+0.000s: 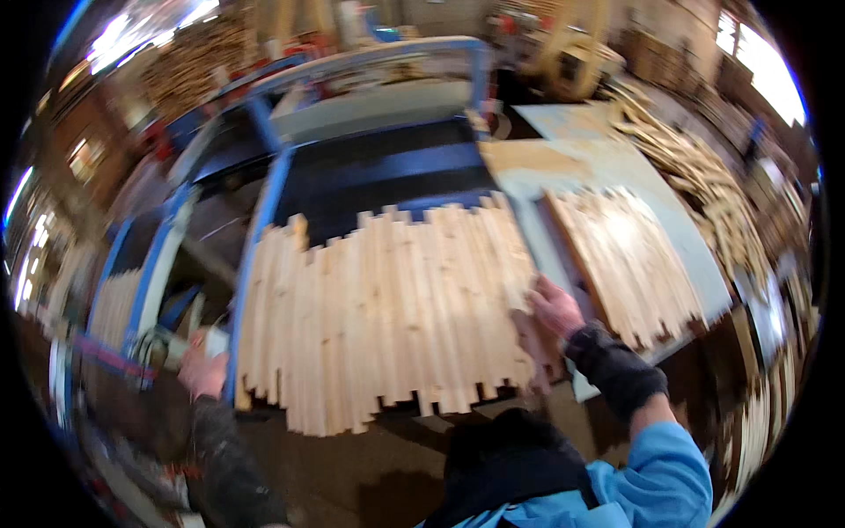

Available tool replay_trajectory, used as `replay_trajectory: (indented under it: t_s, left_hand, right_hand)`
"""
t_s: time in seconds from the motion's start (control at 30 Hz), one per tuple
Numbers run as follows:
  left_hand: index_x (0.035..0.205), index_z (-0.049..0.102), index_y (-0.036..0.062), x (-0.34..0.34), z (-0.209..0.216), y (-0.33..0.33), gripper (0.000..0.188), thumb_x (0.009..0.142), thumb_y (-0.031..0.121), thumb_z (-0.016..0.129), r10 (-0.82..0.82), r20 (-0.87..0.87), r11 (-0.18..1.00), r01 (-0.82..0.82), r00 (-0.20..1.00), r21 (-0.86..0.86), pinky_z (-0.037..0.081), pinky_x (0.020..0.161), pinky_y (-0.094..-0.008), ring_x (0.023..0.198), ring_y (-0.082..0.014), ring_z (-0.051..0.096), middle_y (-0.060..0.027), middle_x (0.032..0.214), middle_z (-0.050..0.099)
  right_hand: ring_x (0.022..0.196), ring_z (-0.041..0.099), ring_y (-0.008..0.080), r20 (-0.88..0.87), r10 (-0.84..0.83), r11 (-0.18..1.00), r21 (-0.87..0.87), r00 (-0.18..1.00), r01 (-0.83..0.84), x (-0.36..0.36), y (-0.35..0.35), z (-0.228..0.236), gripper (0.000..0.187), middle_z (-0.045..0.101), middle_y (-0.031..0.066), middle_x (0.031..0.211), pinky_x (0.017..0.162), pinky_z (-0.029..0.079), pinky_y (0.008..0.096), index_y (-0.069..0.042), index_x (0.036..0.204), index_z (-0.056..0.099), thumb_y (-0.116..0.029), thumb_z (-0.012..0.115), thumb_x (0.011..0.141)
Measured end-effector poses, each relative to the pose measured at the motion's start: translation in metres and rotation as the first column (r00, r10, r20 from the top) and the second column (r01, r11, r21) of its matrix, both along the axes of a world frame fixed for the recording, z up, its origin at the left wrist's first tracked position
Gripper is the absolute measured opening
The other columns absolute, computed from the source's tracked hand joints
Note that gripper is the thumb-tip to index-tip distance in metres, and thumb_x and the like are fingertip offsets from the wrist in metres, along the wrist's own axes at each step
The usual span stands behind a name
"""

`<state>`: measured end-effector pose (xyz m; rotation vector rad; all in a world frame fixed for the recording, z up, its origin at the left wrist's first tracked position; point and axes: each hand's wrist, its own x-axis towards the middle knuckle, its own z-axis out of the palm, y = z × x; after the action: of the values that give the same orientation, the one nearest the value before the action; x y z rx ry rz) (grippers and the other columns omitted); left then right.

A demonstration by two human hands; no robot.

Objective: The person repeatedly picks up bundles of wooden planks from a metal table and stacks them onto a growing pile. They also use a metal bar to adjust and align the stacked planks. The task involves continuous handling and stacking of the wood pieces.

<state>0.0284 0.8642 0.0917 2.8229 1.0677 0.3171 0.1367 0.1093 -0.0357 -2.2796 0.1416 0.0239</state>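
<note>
A wide row of pale wooden strips point(378, 317) lies side by side on the dark bed of a blue-framed machine point(268, 207), with uneven ends. At the row's right edge is my right hand point(556, 308), its fingers curled in against the outermost strip. Whether they grip the strip is blurred. Left of the row, beside the blue rail, my left hand point(203, 367) rests at a small whitish box point(216, 341). Blur and the angle hide how its fingers lie.
A second batch of strips point(620, 260) lies on the pale side table point(695, 255) at the right. Beyond it is a heap of loose wood pieces point(695, 176). A blue crossbar point(370, 53) spans the machine's far end. More strips point(117, 304) lie at the far left.
</note>
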Motion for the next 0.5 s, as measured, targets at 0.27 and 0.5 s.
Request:
replay_trajectory:
  t_s: [0.27, 0.5]
  left_hand:
    - [0.135, 0.068, -0.0039, -0.008, -0.046, -0.143, 0.048, 0.110, 0.034, 0.055, -0.392, 0.673, 0.464, 0.766, 0.627, -0.444, 0.054, 0.104, -0.0337, 0.115, -0.0193, 0.069, -0.0112, 0.127, 0.073]
    - [0.143, 0.061, -0.0090, -0.058, -0.031, -0.436, 0.057, 0.099, 0.027, 0.069, -0.694, 0.306, -0.428, -0.032, 0.651, -0.903, 0.053, 0.105, -0.0359, 0.114, -0.0223, 0.070, -0.0177, 0.132, 0.072]
  right_hand:
    - [0.136, 0.058, 0.0380, 0.007, 0.045, 0.998, 0.036, 0.999, -0.045, 0.000, -0.004, -0.006, 0.082, 0.063, 0.0235, 0.145, 0.117, 0.044, 0.0440, -0.002, 0.160, 0.045, -0.056, 0.063, 0.100]
    - [0.145, 0.054, 0.0253, -0.103, 0.040, 0.865, 0.501, 0.994, 0.017, -0.119, -0.024, 0.021, 0.065, 0.060, 0.0147, 0.155, 0.122, 0.042, 0.0382, -0.007, 0.155, 0.055, -0.042, 0.070, 0.102]
